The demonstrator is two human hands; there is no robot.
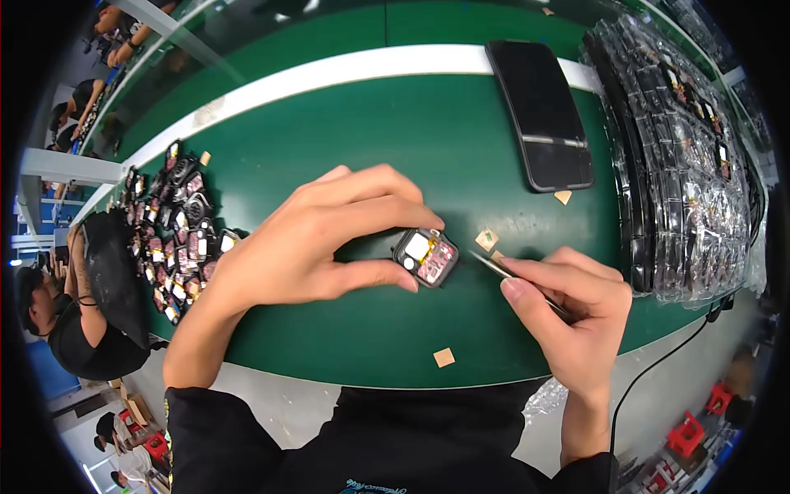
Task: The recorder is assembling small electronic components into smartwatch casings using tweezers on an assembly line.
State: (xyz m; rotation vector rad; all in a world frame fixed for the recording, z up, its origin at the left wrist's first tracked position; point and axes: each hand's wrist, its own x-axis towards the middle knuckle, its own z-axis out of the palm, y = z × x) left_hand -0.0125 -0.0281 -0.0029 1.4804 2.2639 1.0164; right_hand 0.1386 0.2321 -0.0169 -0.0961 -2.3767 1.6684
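Between the thumb and forefinger of my left hand is a small black watch-like case, held by its edges. Its open face is up and shows a circuit board with white, yellow and pinkish parts. My right hand pinches a pair of metal tweezers, whose tips point left at the case without touching it. Just beyond the tips lies a small tan square with a green mark. Another tan square rests close to the table's near edge.
A heap of similar small cases covers the left of the green table. A black phone lies at the far right. Beside it rises a stack of clear plastic trays. A co-worker sits at the left.
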